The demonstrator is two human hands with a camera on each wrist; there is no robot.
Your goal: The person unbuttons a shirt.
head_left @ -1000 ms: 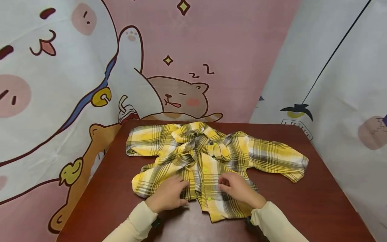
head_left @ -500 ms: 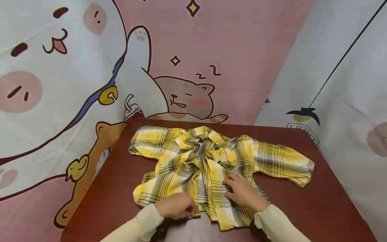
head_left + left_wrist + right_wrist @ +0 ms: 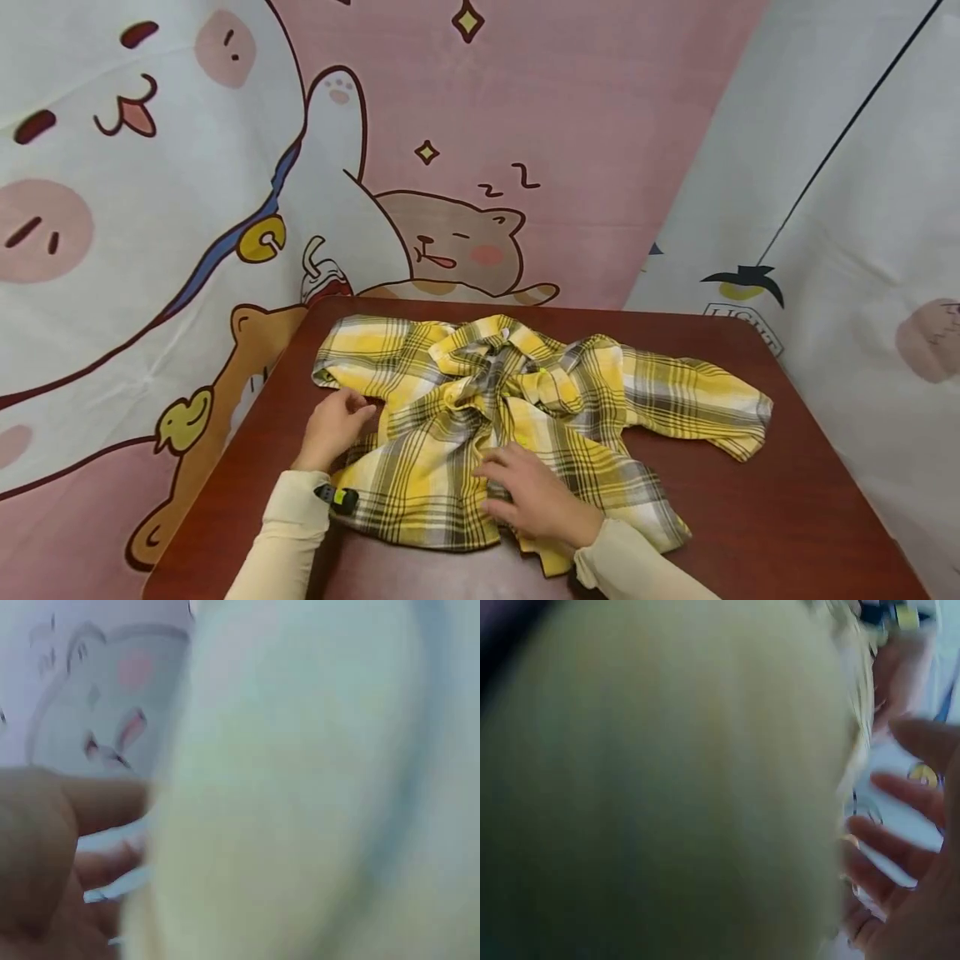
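A yellow, grey and white plaid shirt [image 3: 438, 467] lies on the table with both sleeves spread and its collar toward the far edge. Cloth is bunched around the middle of its chest. My left hand [image 3: 335, 429] is at the shirt's left side, just below the left sleeve, with loosely bent fingers and nothing seen between them. Over the lower front opening, my right hand [image 3: 536, 500] has its fingers relaxed and overlapping the cloth. The right wrist view shows the fingers [image 3: 900, 847] of that hand spread apart. Pale sleeve fabric blocks most of both wrist views.
The dark red-brown table [image 3: 780, 517] has rounded far corners. Right behind it hangs a cartoon-printed backdrop [image 3: 585, 150], with pale cloth at both sides. A small black device [image 3: 343, 500] is strapped at the left wrist.
My left hand has gone from the bottom hem up and left to below the sleeve. My right hand has shifted left and down. The lower front panels have spread wider, covering a lower button.
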